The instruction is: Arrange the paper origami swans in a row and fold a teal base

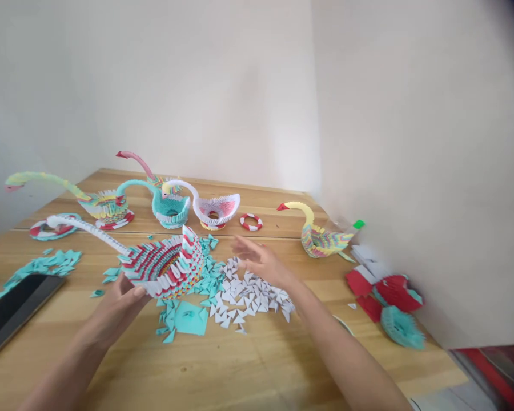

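My left hand [126, 297] grips the lower near side of a paper swan [167, 265] folded from red, white and teal pieces, its long white neck reaching to the left. Raised over the table, my right hand [259, 260] has its fingers stretched out and holds nothing. Beneath it lies a heap of white folded paper triangles [251, 297]. A pile of teal paper triangles [212, 274] spreads between the swan and the white heap, partly hidden by the swan. Close by, a square teal paper sheet [191, 318] rests flat.
Several finished swans, among them a teal one [171, 211] and a white-pink one [216, 208], stand at the back. A yellow swan [321, 240] stands right. A phone [19, 308] and more teal triangles [43, 268] lie left; red paper pieces [370, 308] and a teal ring [401, 326] lie right.
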Demonstrator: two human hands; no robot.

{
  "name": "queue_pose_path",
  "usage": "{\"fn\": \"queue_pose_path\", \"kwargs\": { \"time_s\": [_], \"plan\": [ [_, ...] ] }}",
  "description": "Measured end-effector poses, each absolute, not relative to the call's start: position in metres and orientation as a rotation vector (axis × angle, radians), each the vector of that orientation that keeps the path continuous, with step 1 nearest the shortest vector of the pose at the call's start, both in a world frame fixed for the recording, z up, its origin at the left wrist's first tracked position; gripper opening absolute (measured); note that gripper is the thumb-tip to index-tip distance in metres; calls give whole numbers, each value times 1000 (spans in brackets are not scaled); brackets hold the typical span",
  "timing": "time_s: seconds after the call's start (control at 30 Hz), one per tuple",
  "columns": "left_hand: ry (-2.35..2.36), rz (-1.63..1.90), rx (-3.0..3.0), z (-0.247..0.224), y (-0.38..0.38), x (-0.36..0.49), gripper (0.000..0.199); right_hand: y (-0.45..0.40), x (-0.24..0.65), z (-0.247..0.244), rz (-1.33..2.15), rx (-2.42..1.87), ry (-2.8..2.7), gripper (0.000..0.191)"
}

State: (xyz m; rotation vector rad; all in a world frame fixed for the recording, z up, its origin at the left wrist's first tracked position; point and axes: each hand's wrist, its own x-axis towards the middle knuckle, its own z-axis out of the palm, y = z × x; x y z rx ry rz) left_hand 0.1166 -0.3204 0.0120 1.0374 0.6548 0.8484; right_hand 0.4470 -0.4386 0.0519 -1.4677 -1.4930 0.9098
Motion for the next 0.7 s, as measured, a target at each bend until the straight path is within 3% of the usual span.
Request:
{"fn": "queue_pose_path", "kwargs": {
  "time_s": [0.13,0.23,0.37,0.57,0.7],
  "plan": [
    [718,859,1205,34,-328,137,92,-465,412,55,1201,-1145,-1340,117],
    [681,863,1376,55,-330,161,89,-470,408,55,1226,-1050,-1258,127],
    [611,933,1535,71,-329,202,82,-466,426,49,1098,-1065,-1192,124],
    [619,929,1734,60,-323,273,103,-457,465,39,934,-1206,-1086,123],
    [535,965,1871,49,-310,319,105,-453,490,38,863,-1255,-1001,107]
  ]
}}
